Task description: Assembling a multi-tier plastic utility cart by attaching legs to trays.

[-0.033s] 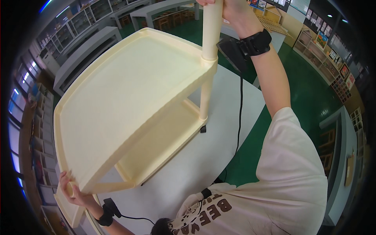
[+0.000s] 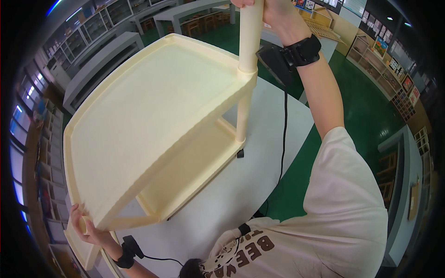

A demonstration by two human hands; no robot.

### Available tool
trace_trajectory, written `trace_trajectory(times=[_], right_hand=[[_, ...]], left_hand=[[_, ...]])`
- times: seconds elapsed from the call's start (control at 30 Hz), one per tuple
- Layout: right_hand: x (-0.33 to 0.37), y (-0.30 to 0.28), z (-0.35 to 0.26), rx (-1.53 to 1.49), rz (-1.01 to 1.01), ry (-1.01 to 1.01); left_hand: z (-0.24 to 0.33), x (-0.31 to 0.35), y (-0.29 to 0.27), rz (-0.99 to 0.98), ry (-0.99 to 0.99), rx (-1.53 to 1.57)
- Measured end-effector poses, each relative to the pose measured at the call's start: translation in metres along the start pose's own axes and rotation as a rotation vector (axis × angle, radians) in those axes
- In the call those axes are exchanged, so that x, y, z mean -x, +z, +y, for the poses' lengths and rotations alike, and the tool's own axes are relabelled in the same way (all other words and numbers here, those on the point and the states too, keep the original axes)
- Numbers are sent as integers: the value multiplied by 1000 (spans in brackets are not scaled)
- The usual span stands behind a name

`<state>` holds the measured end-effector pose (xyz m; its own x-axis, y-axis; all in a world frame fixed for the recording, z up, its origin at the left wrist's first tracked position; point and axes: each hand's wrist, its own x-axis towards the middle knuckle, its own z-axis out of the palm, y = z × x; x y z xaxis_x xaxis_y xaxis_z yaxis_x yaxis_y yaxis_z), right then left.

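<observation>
A cream plastic shelf rack stands on the table, with an upper tray [image 2: 153,111] and a lower tray [image 2: 185,167] joined by posts. From the upper tray's far right corner a cream tube [image 2: 251,41] rises upright. My right hand [image 2: 278,14] is wrapped round this tube near the top edge of the view, partly cut off. At the near left corner my left hand [image 2: 89,228] grips the upper tray around its round socket, fingers curled over the rim. Another cream tray-like part [image 2: 79,248] shows beneath that hand, partly hidden.
The rack rests on a light grey table [image 2: 273,116]. Black cables [image 2: 284,134] run from devices strapped to both wrists [image 2: 303,51]. Beyond lie a green floor [image 2: 366,102], grey benches [image 2: 99,69], and wall shelves [image 2: 375,65].
</observation>
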<state>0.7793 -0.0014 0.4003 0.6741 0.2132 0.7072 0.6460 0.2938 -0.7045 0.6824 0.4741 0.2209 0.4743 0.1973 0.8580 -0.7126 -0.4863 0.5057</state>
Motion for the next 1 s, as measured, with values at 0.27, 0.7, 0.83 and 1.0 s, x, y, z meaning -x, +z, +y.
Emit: trace_trajectory(times=[0.27,0.7,0.83,1.0], right_hand=[[-4,-8,6,-202,-258,69],[3,-8,3,-239,-213,43],[6,-3,0,-50,-23,2],[14,16,-10,185,234,11]], left_hand=[[3,2,-2,-9,4,-6],[-6,-2,-2,-37,40,12],[-1,-2,3,-25,13,49],[-4,-1,2,-7,-25,17]])
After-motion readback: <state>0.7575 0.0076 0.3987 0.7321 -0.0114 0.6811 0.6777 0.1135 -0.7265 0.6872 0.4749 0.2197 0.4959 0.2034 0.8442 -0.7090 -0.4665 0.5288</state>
